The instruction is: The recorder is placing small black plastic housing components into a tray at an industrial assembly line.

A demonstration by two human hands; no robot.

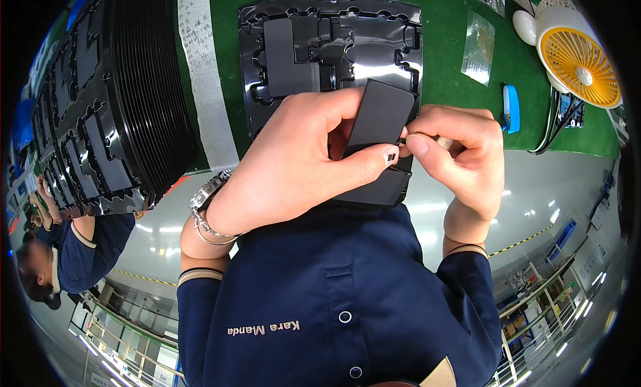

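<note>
Work table [449, 86] had a green top, and the floor [534, 186] past it was pale grey and pretty shiny, with bright white glare [431, 207] bouncing off it. Yellow-and-black striped tape [527, 243] ran along there on both sides, with pale metal railings [549, 311] farther out.

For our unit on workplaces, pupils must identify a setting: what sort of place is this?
Probably a factory assembly workshop: there's a tall stack of black moulded trays, a green work surface, and another person in navy workwear.
</note>
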